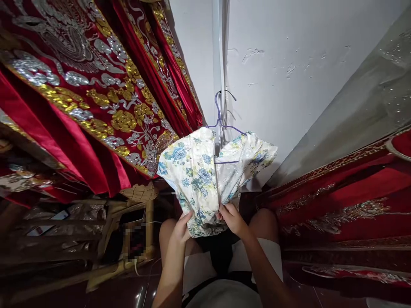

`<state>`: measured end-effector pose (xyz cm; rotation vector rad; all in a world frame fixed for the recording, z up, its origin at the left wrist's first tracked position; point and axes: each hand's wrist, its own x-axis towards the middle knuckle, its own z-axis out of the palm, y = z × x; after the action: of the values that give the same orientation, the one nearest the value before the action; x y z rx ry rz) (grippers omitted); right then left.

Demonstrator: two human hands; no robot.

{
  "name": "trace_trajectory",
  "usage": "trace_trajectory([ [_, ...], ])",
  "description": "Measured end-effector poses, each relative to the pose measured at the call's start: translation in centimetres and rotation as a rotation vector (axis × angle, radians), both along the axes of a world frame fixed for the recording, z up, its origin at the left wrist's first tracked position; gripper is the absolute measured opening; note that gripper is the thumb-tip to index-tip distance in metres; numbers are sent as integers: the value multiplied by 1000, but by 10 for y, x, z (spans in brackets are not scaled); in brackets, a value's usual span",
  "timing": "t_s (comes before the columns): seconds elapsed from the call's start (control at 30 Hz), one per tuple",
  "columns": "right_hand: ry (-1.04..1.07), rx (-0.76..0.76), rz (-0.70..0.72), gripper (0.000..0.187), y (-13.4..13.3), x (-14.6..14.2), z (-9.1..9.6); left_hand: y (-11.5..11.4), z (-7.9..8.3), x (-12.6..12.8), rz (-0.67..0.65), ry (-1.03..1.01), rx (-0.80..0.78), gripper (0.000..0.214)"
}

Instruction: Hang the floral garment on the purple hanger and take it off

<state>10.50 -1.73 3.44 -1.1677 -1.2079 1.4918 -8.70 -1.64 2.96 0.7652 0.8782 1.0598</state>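
Observation:
A white garment with blue flowers [195,171] hangs on a purple wire hanger [219,115], hooked at the wall corner. My left hand [181,229] grips the garment's lower left part, fingers closed on the cloth. My right hand [231,219] pinches the cloth just right of the middle. Both hands are close together at the garment's bottom edge, above my knees.
Red cloths with gold and silver embroidery [96,85] hang at the left, and more red embroidered cloth [346,201] lies at the right. A bamboo chair [128,231] stands at lower left. A white wall [282,77] is behind the garment.

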Motion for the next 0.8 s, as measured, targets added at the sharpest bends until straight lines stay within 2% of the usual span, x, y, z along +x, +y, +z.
trace_trajectory([
  [0.1, 108, -43, -31, 66, 3, -11, 4, 1, -3, -10, 71, -20, -161, 64],
  [0.17, 168, -94, -107, 61, 3, -13, 8, 4, -7, -10, 196, 54, -143, 55],
  [0.23, 194, -121, -202, 56, 2, -12, 10, 7, -13, -3, 491, 232, -4, 47],
  [0.3, 176, -123, -265, 52, 1, -7, 10, 9, -21, 10, 841, 469, 221, 39],
  [0.33, 154, -118, -277, 51, 1, -5, 10, 10, -24, 19, 923, 574, 338, 35],
  [0.37, 129, -116, -269, 51, 1, -3, 9, 9, -28, 29, 901, 652, 443, 32],
  [0.43, 85, -117, -213, 53, 0, 0, 8, 8, -34, 52, 621, 715, 589, 25],
  [0.5, 58, -117, -151, 55, 0, 3, 7, 6, -38, 73, 369, 696, 646, 19],
  [0.53, 48, -116, -124, 56, 0, 4, 8, 6, -39, 81, 325, 689, 655, 18],
  [0.6, 29, -104, -88, 55, 3, 10, 14, 6, -40, 91, 330, 695, 659, 19],
  [0.7, 9, -9, -95, 51, 23, 27, 45, 8, -41, 95, 296, 732, 676, 22],
  [0.8, -33, 159, -207, 45, 64, 44, 100, 9, -44, 95, 214, 768, 712, 24],
])
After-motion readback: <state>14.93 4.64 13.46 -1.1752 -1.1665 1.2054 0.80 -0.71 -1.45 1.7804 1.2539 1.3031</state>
